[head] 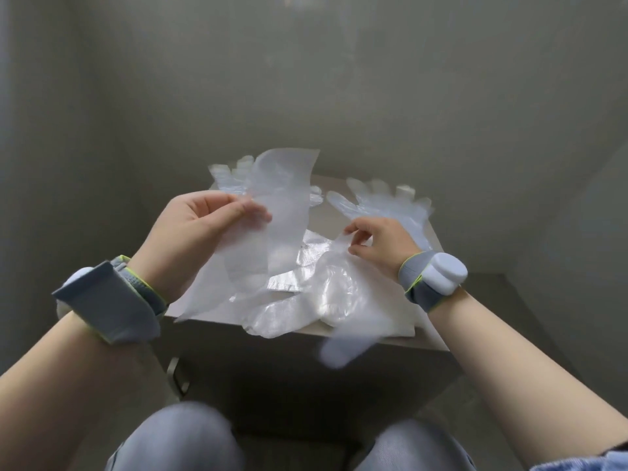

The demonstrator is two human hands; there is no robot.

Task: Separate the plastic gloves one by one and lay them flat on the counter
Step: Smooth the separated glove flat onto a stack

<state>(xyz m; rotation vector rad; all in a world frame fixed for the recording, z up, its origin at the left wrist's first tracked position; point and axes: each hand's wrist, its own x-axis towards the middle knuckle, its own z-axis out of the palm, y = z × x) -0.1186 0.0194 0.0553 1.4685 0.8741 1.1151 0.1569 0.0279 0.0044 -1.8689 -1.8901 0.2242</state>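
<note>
Peeling one glove off the pile

My left hand (pixel 204 226) pinches a glove (pixel 282 205) between thumb and fingers and holds it up over the tabletop (pixel 328 183). My right hand (pixel 377 239) pinches a film edge on the pile (pixel 326 294) at the near side. To do this well, I judge I should pin the pile and draw the glove away slowly, since thin film clings and may drag a second one along. The plastic is milky-clear and crinkled. Flat gloves (pixel 384 205) lie at the far edge.
</note>
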